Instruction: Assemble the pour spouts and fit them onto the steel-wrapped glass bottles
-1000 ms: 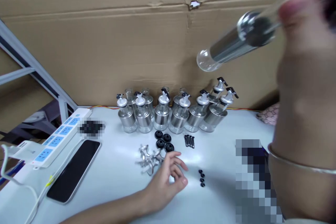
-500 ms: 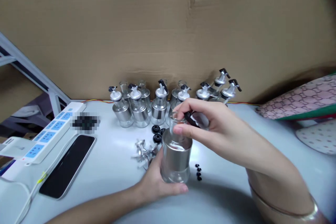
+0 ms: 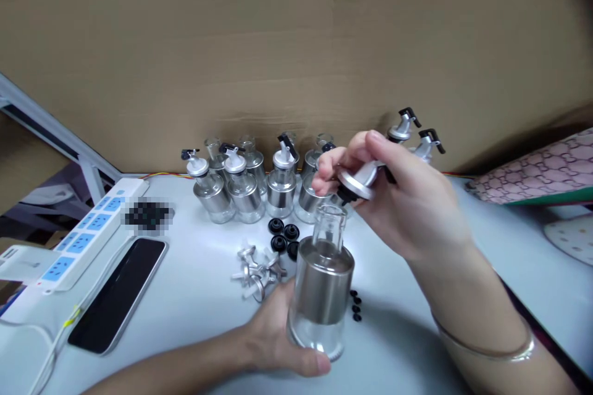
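A glass bottle with a metal sleeve (image 3: pixel 324 284) is gripped low on its side by my left hand (image 3: pixel 282 333). Its open neck points up and tilts slightly. In my right hand (image 3: pixel 407 197) is a silver pour spout stopper (image 3: pixel 357 184) with a black underside, held close above the bottle's mouth and apart from it. Behind my left hand lie several loose silver spout parts (image 3: pixel 259 274). Black ring-shaped seals (image 3: pixel 278 243) sit behind the bottle, and several small black pieces (image 3: pixel 356 308) are to its right, partly hidden by it.
Several bottles (image 3: pixel 245 197) stand along the cardboard wall (image 3: pixel 259 43), some with spouts, some with bare necks. On the left are a phone (image 3: pixel 119 296), a power strip (image 3: pixel 83 241) and a white cable (image 3: pixel 88 293). Patterned fabric (image 3: pixel 532 170) is at the right.
My right hand has risen off the bottle's neck and turned, bringing the pour spout into view above the mouth. The bottle in my left hand has shifted slightly right and nearer.
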A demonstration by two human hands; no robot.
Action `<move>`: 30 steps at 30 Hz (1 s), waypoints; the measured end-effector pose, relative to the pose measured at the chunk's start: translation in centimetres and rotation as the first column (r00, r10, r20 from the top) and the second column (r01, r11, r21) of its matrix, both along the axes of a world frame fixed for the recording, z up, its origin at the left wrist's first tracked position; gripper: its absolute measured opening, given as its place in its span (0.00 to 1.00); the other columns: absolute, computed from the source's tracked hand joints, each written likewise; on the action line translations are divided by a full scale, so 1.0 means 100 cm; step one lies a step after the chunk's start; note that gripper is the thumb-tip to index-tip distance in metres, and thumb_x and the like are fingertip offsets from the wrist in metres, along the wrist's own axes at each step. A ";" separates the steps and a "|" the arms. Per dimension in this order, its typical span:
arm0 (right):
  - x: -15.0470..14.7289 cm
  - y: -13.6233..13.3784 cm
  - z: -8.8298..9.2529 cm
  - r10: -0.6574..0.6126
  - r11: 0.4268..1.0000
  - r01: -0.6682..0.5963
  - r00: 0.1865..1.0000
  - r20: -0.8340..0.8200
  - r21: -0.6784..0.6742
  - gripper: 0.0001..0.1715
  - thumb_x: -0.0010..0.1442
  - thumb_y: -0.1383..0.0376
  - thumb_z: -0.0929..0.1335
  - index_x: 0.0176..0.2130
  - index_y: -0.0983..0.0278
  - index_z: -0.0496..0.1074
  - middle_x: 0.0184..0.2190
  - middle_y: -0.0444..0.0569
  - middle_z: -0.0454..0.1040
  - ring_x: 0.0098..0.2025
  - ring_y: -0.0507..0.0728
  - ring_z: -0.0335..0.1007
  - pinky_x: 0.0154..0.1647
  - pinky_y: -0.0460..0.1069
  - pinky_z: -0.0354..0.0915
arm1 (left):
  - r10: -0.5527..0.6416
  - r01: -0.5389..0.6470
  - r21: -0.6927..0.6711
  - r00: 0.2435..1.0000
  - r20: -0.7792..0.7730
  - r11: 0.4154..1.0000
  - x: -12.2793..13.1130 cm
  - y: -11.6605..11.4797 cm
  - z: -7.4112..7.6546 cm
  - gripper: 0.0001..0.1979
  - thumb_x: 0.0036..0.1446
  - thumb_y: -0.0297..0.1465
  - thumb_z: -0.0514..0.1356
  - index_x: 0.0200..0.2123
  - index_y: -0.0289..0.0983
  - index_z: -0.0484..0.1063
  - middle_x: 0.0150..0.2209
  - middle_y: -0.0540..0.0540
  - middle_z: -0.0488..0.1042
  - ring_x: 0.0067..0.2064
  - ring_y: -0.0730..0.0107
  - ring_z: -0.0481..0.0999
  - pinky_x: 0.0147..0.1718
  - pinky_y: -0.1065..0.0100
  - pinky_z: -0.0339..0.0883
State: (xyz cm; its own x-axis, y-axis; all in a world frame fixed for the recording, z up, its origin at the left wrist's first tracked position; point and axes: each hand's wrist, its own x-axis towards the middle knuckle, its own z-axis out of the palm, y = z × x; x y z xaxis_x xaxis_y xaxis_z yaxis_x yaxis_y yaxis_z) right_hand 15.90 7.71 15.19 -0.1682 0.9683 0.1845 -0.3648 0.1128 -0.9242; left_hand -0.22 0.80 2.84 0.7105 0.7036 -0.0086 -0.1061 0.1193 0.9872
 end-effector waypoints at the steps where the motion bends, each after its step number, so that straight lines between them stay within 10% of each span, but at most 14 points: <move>1: -0.003 0.001 -0.002 0.008 1.000 -0.009 1.000 -0.010 -0.023 0.17 0.58 0.55 0.67 0.23 0.61 0.62 0.26 0.43 0.73 0.28 0.53 0.73 0.33 0.49 0.69 | -0.001 0.001 0.017 1.000 -0.012 1.000 0.000 0.000 -0.001 0.30 0.44 0.51 0.64 0.43 0.35 0.68 0.32 0.47 0.68 0.32 0.69 0.66 0.33 0.66 0.63; 12: -0.020 0.000 -0.016 0.159 0.971 -0.185 0.973 -0.166 -0.153 0.22 0.55 0.53 0.68 0.21 0.61 0.56 0.13 0.39 0.66 0.16 0.51 0.66 0.19 0.45 0.60 | 0.034 -0.030 0.049 0.996 -0.080 0.998 -0.001 -0.005 -0.011 0.33 0.45 0.53 0.64 0.45 0.33 0.67 0.35 0.44 0.68 0.33 0.67 0.67 0.31 0.68 0.62; 23: -0.036 0.000 -0.042 0.259 0.932 -0.293 0.950 -0.175 -0.213 0.21 0.54 0.48 0.69 0.29 0.60 0.60 0.23 0.40 0.71 0.25 0.53 0.70 0.26 0.47 0.66 | 0.190 -0.190 -0.071 0.982 -0.010 0.979 -0.002 -0.008 -0.021 0.32 0.43 0.54 0.65 0.40 0.30 0.72 0.35 0.40 0.74 0.37 0.61 0.73 0.35 0.65 0.66; 30: -0.045 -0.003 -0.052 0.118 0.957 -0.155 0.980 -0.159 -0.245 0.24 0.51 0.43 0.69 0.32 0.61 0.69 0.26 0.42 0.69 0.26 0.51 0.69 0.22 0.44 0.67 | 0.232 -0.235 -0.184 0.972 -0.038 0.954 -0.002 -0.008 -0.019 0.34 0.38 0.52 0.68 0.39 0.30 0.70 0.32 0.42 0.72 0.29 0.68 0.72 0.28 0.68 0.64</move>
State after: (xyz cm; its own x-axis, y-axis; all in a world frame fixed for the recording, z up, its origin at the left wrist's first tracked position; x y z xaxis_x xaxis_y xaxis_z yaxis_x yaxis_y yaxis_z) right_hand 11.41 7.38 10.04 -0.2919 0.9559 -0.0335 -0.4894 -0.1793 -0.8534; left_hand -0.43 0.00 0.92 0.5252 0.8347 -0.1653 -0.1375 0.2750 0.9516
